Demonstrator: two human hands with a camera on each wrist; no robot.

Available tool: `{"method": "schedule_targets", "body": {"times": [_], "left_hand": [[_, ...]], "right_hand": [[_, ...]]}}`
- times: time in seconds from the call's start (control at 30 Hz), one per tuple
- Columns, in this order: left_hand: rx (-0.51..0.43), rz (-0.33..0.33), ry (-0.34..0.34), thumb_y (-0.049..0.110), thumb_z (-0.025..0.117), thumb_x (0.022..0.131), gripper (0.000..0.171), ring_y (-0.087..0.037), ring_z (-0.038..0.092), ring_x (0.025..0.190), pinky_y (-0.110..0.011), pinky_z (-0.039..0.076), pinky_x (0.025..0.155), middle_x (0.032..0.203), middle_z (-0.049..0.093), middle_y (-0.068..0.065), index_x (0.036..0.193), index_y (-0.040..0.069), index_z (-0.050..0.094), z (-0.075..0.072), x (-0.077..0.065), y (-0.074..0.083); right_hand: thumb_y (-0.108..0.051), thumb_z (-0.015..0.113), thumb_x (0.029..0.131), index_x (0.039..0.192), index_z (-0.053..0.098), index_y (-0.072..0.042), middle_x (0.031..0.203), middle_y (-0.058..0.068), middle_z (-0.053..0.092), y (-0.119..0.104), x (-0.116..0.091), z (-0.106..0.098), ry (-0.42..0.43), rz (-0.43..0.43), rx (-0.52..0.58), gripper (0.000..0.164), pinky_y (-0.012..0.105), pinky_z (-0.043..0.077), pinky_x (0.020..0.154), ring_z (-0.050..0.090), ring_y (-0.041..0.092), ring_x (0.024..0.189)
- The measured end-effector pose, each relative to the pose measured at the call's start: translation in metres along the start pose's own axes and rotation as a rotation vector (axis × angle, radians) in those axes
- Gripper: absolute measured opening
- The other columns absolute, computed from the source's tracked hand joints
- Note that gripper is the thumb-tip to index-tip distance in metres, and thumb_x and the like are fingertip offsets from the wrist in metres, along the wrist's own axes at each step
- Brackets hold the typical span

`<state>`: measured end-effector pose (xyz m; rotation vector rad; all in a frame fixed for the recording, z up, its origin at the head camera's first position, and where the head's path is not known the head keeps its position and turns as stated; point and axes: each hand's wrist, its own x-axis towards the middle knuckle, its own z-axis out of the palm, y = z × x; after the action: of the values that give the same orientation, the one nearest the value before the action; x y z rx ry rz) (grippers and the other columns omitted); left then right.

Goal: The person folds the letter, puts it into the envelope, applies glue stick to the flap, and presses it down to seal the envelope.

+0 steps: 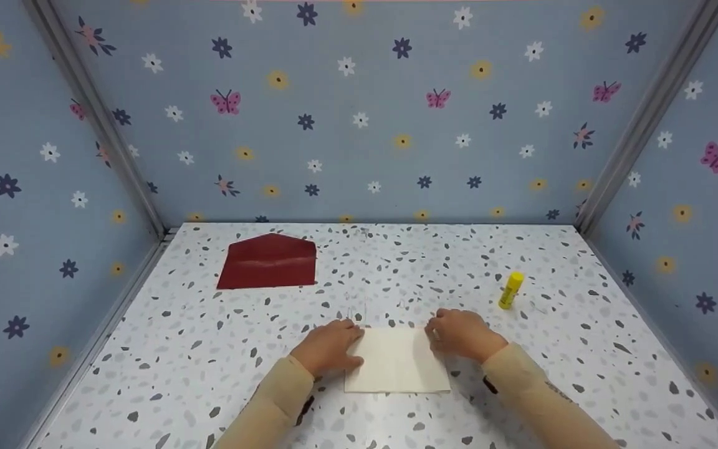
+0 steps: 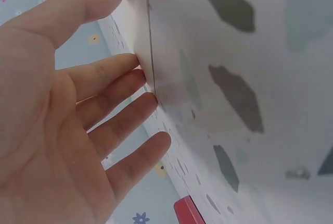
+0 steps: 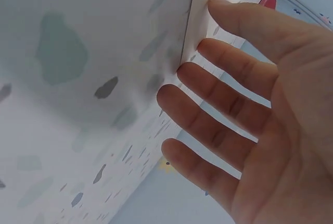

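Note:
A cream folded sheet of paper [image 1: 396, 365] lies flat near the front of the table. At its left side my left hand [image 1: 332, 348] rests with fingertips on the upper left corner and the thumb on the paper. My right hand [image 1: 462, 334] touches the upper right corner from the other side. In the left wrist view, the left hand's fingers [image 2: 117, 78] are spread and nearly straight, their tips at the paper's edge. The right wrist view shows the right hand's fingers [image 3: 208, 130] likewise extended, with the thumb tip on the paper.
A dark red envelope-shaped piece [image 1: 268, 265] with a pointed top lies at the back left of the speckled table [image 1: 384, 280]. A yellow glue stick [image 1: 511, 290] is to the right, beyond the right hand. Flower-patterned panels [image 1: 359, 125] enclose the back and sides.

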<state>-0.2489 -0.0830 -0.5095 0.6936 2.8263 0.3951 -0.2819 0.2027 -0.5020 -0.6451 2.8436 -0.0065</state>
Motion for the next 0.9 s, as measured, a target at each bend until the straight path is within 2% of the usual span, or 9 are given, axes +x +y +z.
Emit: {"method": "schedule_targets", "body": {"times": [0.2,0.5,0.67,0.9], "left_hand": [[-0.021,-0.028,0.015,0.037,0.073,0.089,0.061,-0.031,0.052,0.128,-0.049,0.041,0.107,0.140,0.055,-0.011,0.141,0.008,0.058,-0.0015,-0.0037,-0.0043],[-0.013,-0.040,0.044,0.035,0.076,0.086,0.056,-0.028,0.059,0.112,-0.049,0.047,0.097,0.127,0.061,-0.008,0.135,0.009,0.064,-0.0013,-0.0053,-0.0043],[-0.008,-0.048,0.053,0.036,0.077,0.086,0.057,-0.029,0.059,0.110,-0.048,0.048,0.097,0.128,0.060,-0.010,0.136,0.011,0.063,-0.0006,-0.0055,-0.0053],[-0.055,-0.047,0.057,0.039,0.078,0.084,0.070,-0.029,0.056,0.113,-0.049,0.045,0.100,0.130,0.057,-0.010,0.143,0.008,0.056,-0.0017,-0.0037,-0.0092]], "right_hand": [[-0.030,0.078,0.087,0.118,0.075,-0.022,0.107,-0.002,0.066,0.0041,-0.0029,-0.0012,0.001,0.017,0.018,0.032,0.046,0.053,0.086,0.064,0.019,0.092],[-0.029,0.083,0.083,0.098,0.078,-0.016,0.087,-0.007,0.060,0.0033,-0.0068,0.0023,0.082,-0.027,-0.009,0.020,0.039,0.053,0.075,0.056,0.014,0.074],[-0.029,0.081,0.084,0.102,0.079,-0.016,0.089,-0.006,0.063,0.0018,-0.0060,0.0013,0.065,-0.007,-0.015,0.022,0.040,0.053,0.078,0.057,0.015,0.075],[-0.030,0.081,0.084,0.092,0.078,-0.017,0.087,-0.007,0.063,0.0020,-0.0044,-0.0015,0.030,0.049,0.027,0.016,0.040,0.051,0.079,0.055,0.015,0.073]]}}
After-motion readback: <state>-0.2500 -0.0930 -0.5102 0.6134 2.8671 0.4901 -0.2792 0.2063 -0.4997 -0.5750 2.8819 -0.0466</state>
